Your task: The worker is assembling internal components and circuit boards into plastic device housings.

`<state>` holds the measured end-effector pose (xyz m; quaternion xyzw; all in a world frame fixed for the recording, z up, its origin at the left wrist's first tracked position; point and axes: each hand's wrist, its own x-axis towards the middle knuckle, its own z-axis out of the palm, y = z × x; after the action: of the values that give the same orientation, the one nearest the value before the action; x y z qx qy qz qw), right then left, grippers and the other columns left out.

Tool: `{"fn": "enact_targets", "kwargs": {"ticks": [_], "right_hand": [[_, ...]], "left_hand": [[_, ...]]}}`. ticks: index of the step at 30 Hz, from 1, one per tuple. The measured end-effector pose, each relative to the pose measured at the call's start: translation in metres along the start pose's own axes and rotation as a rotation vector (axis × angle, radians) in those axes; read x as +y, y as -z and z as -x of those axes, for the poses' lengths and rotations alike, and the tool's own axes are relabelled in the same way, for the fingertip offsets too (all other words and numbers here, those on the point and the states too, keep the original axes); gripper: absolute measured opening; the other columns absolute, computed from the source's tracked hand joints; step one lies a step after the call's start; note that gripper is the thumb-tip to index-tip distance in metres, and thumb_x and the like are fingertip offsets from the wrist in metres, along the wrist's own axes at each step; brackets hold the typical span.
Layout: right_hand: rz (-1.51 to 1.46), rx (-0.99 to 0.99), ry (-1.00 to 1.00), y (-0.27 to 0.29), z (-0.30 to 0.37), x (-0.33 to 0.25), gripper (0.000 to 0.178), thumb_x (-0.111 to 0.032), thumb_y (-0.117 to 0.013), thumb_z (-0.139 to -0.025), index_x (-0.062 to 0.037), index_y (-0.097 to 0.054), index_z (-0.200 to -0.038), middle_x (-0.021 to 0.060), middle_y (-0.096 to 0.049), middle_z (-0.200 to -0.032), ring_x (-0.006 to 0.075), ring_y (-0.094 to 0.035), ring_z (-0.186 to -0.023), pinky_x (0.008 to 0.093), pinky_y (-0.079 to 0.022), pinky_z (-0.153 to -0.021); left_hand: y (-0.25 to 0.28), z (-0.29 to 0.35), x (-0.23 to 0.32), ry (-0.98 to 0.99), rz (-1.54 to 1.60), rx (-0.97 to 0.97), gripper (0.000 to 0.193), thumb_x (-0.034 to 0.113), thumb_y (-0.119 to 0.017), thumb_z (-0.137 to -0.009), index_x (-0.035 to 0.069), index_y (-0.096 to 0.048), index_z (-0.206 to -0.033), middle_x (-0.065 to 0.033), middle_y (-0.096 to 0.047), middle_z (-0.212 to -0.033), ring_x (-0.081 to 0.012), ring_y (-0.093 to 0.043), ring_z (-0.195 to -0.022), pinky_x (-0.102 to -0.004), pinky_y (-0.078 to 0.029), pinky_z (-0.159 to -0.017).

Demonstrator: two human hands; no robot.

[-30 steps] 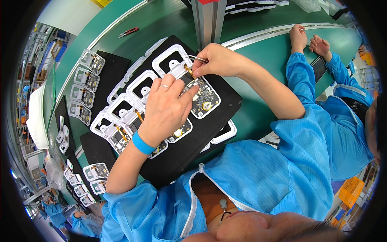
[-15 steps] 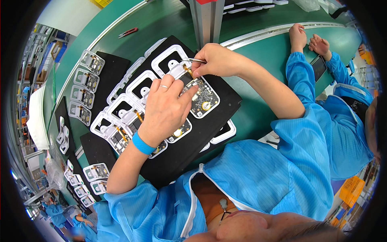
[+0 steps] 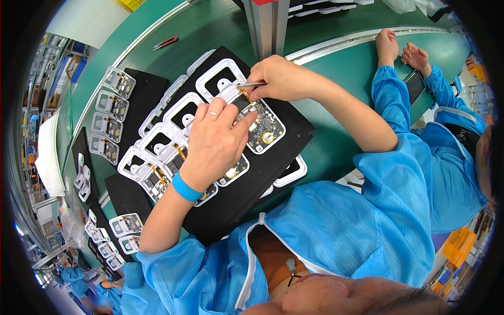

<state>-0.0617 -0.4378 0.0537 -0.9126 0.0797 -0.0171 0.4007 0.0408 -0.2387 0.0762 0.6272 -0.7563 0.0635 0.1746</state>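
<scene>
My right hand (image 3: pixel 281 77) is closed on metal tweezers (image 3: pixel 253 84), their tips at an orange flex cable (image 3: pixel 243 93) on the nearest white housing (image 3: pixel 231 64). A green-grey circuit board (image 3: pixel 266 122) with a round yellow-rimmed part sits in that housing's lower half. My left hand (image 3: pixel 212 144), wearing a ring and a blue wristband, rests over the unit. Its index finger stretches onto the board, and the other fingers are bent and apart; the thumb is hidden. Several similar housings (image 3: pixel 152 144) lie in a row beneath and left of this hand, on a black foam pad (image 3: pixel 278 157).
More housings with boards (image 3: pixel 109 123) lie on black pads at the left. Red-handled snips (image 3: pixel 166 43) rest on the green bench (image 3: pixel 210 26). A metal post (image 3: pixel 268 31) rises behind the pad. A co-worker's hands (image 3: pixel 401 50) are at the right, near a dark phone-like device (image 3: pixel 415 88).
The tweezers have tilted, their tips dropping closer to the flex cable, and my right hand has shifted slightly. My left hand stays in place.
</scene>
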Motion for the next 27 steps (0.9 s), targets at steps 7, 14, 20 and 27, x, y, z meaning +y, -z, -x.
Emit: {"fn": "enact_targets", "kwargs": {"ticks": [7, 14, 20, 27], "right_hand": [[-0.197, -0.055, 0.069, 0.001, -0.002, 0.008, 0.011, -0.011, -0.072, -0.078, -0.0033, -0.072, -0.085, 0.0089, -0.068, -0.074, 0.0180, -0.062, -0.069, 0.0317, -0.048, -0.067], [-0.179, -0.071, -0.024, 0.002, -0.002, 0.002, 0.011, -0.010, -0.071, -0.077, -0.0019, -0.071, -0.084, 0.0085, -0.067, -0.071, 0.0157, -0.059, -0.066, 0.0316, -0.047, -0.065], [-0.160, -0.052, -0.012, 0.003, -0.001, 0.003, 0.012, -0.010, -0.071, -0.077, -0.0011, -0.071, -0.084, 0.0101, -0.067, -0.072, 0.0169, -0.060, -0.066, 0.0322, -0.047, -0.064], [-0.118, -0.123, -0.022, 0.006, -0.002, -0.003, 0.012, -0.010, -0.072, -0.078, -0.0007, -0.071, -0.085, 0.0104, -0.068, -0.073, 0.0184, -0.061, -0.067, 0.0330, -0.047, -0.066]], "left_hand": [[0.000, 0.000, -0.001, 0.006, 0.003, -0.008, 0.035, 0.009, -0.071, -0.070, 0.007, -0.071, -0.105, -0.0053, -0.048, -0.081, -0.0240, -0.047, -0.085, -0.0370, -0.037, -0.074], [0.001, 0.000, 0.000, 0.004, 0.000, -0.012, 0.034, 0.008, -0.071, -0.071, 0.007, -0.071, -0.105, -0.0051, -0.048, -0.081, -0.0238, -0.047, -0.084, -0.0364, -0.037, -0.073], [0.000, 0.001, -0.001, -0.002, -0.006, -0.004, 0.034, 0.009, -0.070, -0.072, 0.007, -0.071, -0.105, -0.0051, -0.049, -0.082, -0.0238, -0.047, -0.085, -0.0364, -0.037, -0.073], [-0.001, 0.001, -0.001, 0.001, -0.007, -0.007, 0.033, 0.008, -0.070, -0.071, 0.007, -0.070, -0.105, -0.0054, -0.049, -0.082, -0.0242, -0.047, -0.086, -0.0367, -0.037, -0.074]]}}
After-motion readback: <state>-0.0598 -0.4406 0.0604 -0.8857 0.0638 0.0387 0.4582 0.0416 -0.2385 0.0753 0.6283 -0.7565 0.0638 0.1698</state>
